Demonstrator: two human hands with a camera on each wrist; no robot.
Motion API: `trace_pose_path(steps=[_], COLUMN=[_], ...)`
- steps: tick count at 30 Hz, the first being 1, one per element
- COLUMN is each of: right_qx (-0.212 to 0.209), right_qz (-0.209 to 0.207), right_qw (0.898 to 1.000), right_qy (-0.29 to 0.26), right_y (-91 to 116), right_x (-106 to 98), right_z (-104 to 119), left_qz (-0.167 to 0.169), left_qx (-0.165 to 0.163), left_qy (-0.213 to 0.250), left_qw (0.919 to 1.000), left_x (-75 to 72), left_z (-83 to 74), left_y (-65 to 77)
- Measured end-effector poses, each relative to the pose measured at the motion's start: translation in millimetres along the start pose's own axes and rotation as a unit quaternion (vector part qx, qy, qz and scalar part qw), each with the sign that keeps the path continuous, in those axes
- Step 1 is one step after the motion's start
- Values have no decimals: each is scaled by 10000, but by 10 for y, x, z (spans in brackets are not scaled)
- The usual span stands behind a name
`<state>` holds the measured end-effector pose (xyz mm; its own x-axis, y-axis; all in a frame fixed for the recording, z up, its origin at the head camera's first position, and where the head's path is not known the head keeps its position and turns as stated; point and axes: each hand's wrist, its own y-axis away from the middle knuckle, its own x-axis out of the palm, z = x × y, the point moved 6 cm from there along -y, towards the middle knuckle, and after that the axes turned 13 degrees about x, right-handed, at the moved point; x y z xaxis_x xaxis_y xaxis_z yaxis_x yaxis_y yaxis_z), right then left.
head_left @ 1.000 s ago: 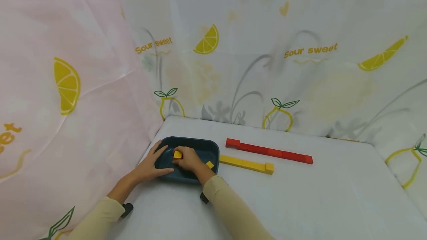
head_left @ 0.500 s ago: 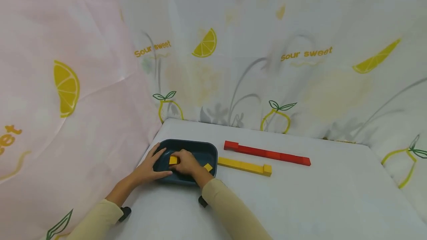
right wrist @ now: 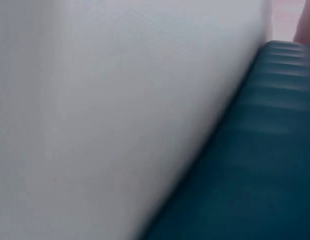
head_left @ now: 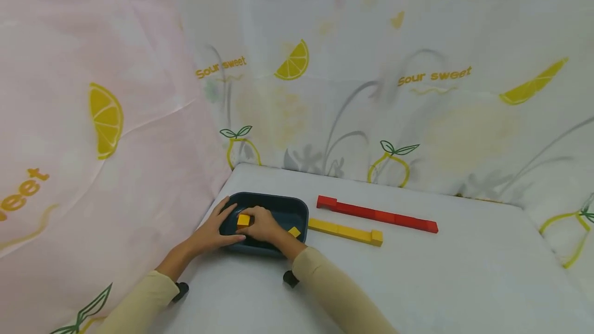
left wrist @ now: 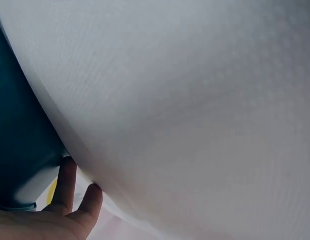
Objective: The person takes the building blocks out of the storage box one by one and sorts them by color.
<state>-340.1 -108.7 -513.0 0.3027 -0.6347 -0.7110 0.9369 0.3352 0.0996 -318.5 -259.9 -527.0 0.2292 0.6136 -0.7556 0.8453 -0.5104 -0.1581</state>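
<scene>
A dark blue tray (head_left: 283, 210) lies at the left of the white table in the head view. Inside it, my right hand (head_left: 261, 224) pinches a yellow block (head_left: 243, 220) between thumb and fingers; the block's lower side looks orange. Another yellow block (head_left: 294, 232) lies near the tray's right end, partly behind the right wrist. My left hand (head_left: 213, 231) spans the tray's left end, fingers spread and fairly straight, at the rim. In the left wrist view, fingers of the left hand (left wrist: 69, 210) show beside the tray (left wrist: 19, 110). The right wrist view shows the tray's outer wall (right wrist: 255, 170).
Right of the tray, a row of yellow blocks (head_left: 341, 230) lies on the table, with a raised block at its right end. Behind it runs a longer red row (head_left: 378, 214), raised at its left end. Lemon-printed cloth (head_left: 343, 102) hangs at the back and left.
The yellow block in my right hand has turned slightly and shows more of its front side. My left hand stays at the tray's left end. The head view has shifted a little.
</scene>
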Motion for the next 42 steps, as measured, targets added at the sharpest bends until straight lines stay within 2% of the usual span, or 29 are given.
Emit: trace_pose_path(steps=[3, 7, 10, 12, 16, 20, 23, 26, 28, 33, 37, 42], right_qx=[-132, -635, -963, -1003, -927, -857, -699, -466, -335, -64, -23, 233], right_qz=[77, 197, 218, 237, 213, 129, 199, 305, 342, 66, -73, -103], right_qw=[9998, 9975, 9945, 9940, 9948, 9962, 9951, 9886, 9845, 9850, 9870, 9912], right_qy=[100, 217, 338, 375, 356, 30, -677, -1398, -1689, -1722, -1605, -1301], right_y=[46, 147, 244, 299, 377, 412, 433, 499, 551, 637, 724, 943], right_x=[-90, -260, -372, -415, -487, -618, -774, -983, -1114, -1370, -1536, -1752], right_z=[27, 132, 173, 154, 87, 28, -15, -56, -114, -367, -546, -886], left_qz=[5, -133, -140, -95, -71, -68, -66, -118, -157, -126, -112, -89], left_qx=[43, 71, 80, 36, -76, -120, -109, -33, 37, 115, 100, 164], left_qy=[-38, -110, -141, -171, -204, -182, -152, -68, -40, -61, -94, -27], left_qw=[10000, 9998, 9998, 9998, 9997, 9997, 9998, 9999, 9999, 9998, 9998, 9998], left_x=[4, -48, -70, -68, -69, -71, -67, -55, -51, -69, -85, -5], left_z=[-10, -16, -9, 5, 29, 36, 45, 48, 40, 16, -4, -7], left_y=[-38, -44, -12, 31, 105, 94, 69, 51, 46, 39, 20, -19])
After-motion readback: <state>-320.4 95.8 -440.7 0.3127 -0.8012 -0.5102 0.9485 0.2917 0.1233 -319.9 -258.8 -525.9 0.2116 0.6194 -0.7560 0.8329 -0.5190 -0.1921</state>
